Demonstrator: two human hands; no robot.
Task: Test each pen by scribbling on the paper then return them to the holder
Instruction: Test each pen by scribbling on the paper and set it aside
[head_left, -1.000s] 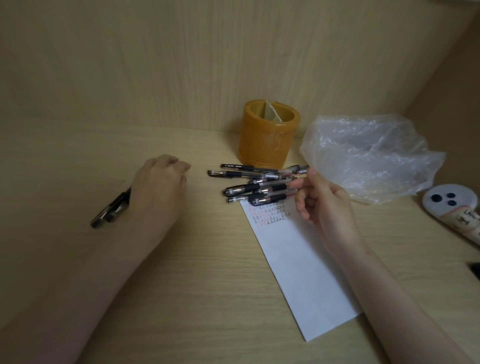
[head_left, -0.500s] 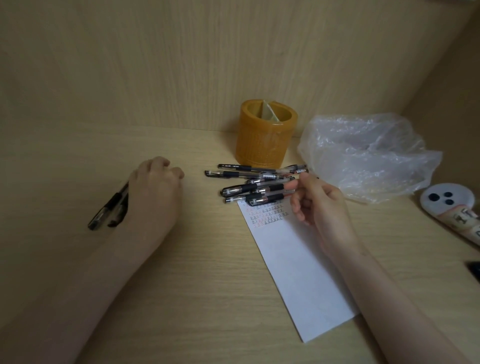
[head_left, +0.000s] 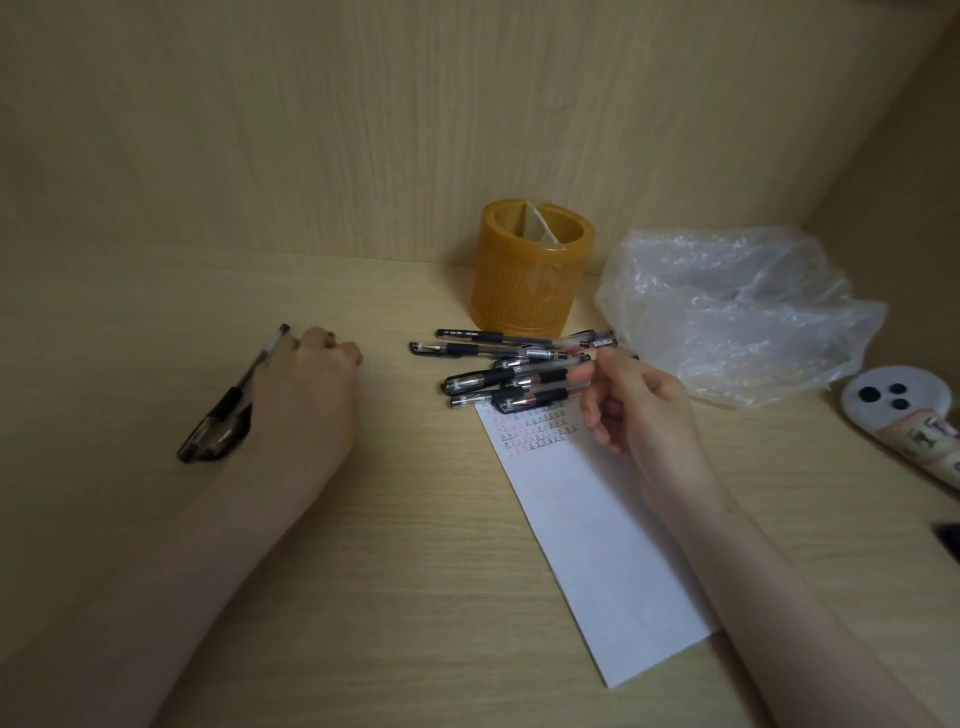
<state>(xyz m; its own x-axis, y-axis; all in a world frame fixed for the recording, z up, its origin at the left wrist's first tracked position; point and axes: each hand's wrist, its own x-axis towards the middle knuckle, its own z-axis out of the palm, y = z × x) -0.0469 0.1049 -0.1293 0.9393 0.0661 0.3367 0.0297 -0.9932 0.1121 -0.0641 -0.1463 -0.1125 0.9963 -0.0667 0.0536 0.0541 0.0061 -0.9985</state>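
An amber pen holder (head_left: 530, 291) stands at the back of the desk with no pen showing in it. Several black pens (head_left: 498, 364) lie in a loose pile in front of it, overlapping the top of a white paper strip (head_left: 597, 530) that bears small scribbles. My right hand (head_left: 644, 421) hovers over the paper, its thumb and forefinger pinching the end of one pen in the pile. My left hand (head_left: 306, 395) rests on the desk to the left with curled fingers, gripping two pens (head_left: 223, 415) that stick out along its left side.
A crumpled clear plastic bag (head_left: 727, 312) lies right of the holder. A white object with black dots (head_left: 898, 400) and a dark item (head_left: 948, 535) sit at the right edge. Wooden walls close the desk at the back and right.
My left hand has turned its pens steeper, and one pen tip now shows beyond the fingers. My right hand has closed in slightly on the pile's pen ends.
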